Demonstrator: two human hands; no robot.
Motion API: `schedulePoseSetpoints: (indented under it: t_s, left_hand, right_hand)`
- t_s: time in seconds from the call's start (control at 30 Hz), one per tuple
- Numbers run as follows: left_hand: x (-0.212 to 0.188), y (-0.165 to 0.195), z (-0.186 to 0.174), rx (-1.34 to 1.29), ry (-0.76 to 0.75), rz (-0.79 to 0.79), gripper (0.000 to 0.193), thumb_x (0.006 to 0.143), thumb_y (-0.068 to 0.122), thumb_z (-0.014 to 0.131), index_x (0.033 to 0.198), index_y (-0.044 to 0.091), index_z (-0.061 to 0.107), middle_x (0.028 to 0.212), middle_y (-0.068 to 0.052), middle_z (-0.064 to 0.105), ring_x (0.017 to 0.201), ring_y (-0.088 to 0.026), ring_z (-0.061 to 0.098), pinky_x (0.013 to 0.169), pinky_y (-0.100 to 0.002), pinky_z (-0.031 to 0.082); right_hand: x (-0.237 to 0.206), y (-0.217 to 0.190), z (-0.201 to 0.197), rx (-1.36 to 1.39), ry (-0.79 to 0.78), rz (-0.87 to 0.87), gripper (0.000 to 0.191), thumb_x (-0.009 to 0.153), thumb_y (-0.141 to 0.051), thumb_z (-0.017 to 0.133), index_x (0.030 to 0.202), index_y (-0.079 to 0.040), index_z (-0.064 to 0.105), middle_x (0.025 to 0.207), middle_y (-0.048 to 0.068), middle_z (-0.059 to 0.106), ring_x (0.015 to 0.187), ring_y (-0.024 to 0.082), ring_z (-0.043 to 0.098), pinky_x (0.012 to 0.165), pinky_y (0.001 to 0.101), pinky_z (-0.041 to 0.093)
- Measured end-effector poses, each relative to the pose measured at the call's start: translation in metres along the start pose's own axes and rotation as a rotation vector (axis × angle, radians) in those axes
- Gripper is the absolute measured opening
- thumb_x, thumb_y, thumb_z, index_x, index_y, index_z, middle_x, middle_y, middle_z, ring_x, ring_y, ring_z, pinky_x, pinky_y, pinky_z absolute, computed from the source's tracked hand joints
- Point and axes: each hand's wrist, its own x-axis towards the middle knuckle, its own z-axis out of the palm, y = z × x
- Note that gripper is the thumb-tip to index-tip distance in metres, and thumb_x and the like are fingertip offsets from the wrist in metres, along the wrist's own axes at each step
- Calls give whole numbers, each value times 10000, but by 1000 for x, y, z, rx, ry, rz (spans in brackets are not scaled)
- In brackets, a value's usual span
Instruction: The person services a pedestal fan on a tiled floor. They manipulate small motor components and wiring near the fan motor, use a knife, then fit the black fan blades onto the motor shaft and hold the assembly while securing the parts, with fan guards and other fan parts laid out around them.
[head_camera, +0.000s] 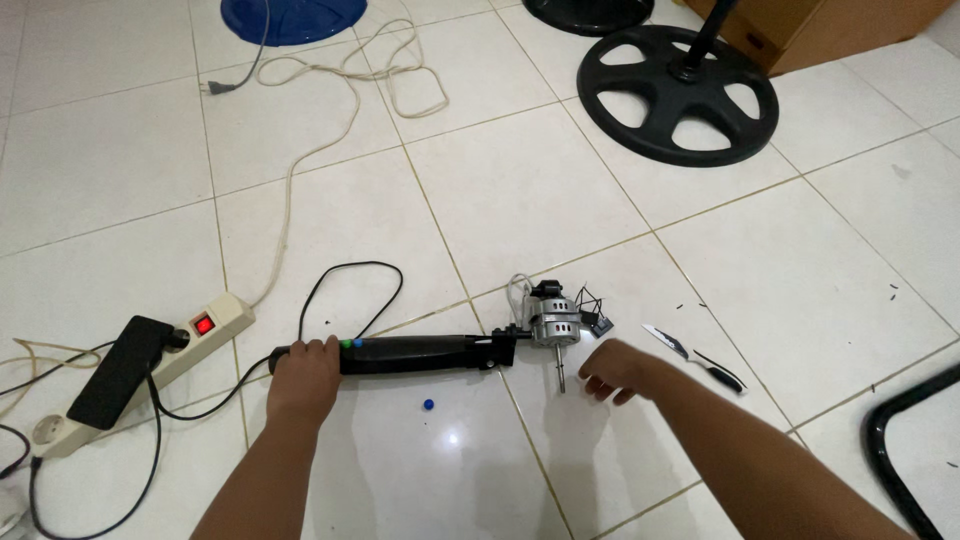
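Observation:
A long black fan stand tube (420, 354) lies flat on the white tiled floor, with a small silver electric motor (553, 318) fixed at its right end and a thin shaft pointing toward me. My left hand (303, 372) grips the tube's left end, next to green and blue buttons. My right hand (615, 370) hovers just right of the motor shaft, fingers loosely curled, holding nothing. A small knife (693, 356) with a black handle lies to the right of that hand. A tiny blue cap (428, 405) rests on the tile below the tube.
A cream power strip (205, 338) with a lit red switch and a black adapter (122, 370) sits at left, cords trailing. A black round fan base (677, 93) stands at the far right, a blue disc (292, 17) at the top, a cardboard box (830, 25) beyond.

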Motion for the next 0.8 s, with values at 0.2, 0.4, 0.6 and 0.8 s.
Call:
schedulePoseSetpoints:
  t_s: [0.2, 0.4, 0.6, 0.8]
  left_hand:
    - [3, 0, -1, -110, -52, -34, 456, 916, 323, 709, 1290, 110, 561, 1102, -54, 681, 1065, -232, 644, 833, -348, 553]
    - [1, 1, 1, -104, -40, -28, 403, 907, 347, 732, 1201, 115, 583, 1082, -50, 691, 1072, -228, 646, 843, -344, 549]
    - [5, -1, 7, -117, -90, -23, 369, 915, 364, 737, 1148, 117, 591, 1089, -58, 682, 1071, -230, 647, 852, -352, 550]
    - [9, 0, 12, -123, -96, -26, 385, 902, 373, 741, 1152, 124, 587, 1094, -52, 676, 1084, -229, 641, 866, -350, 551]
  right_hand:
    - [3, 2, 42, 224, -60, -24, 353, 984, -335, 536, 1134, -95, 748, 942, 29, 770, 845, 180, 717, 747, 395, 565]
    - [3, 0, 34, -78, 97, 0, 526, 874, -495, 738, 1112, -30, 803, 935, 78, 732, 785, 193, 672, 674, 386, 537]
    - [5, 9, 8, -69, 119, 57, 546, 851, -505, 748, 1219, -104, 717, 959, 68, 731, 794, 210, 690, 668, 403, 540]
    - [22, 20, 1, -129, 142, 7, 378, 892, -385, 674, 1149, -113, 727, 924, 52, 749, 756, 195, 692, 615, 386, 533]
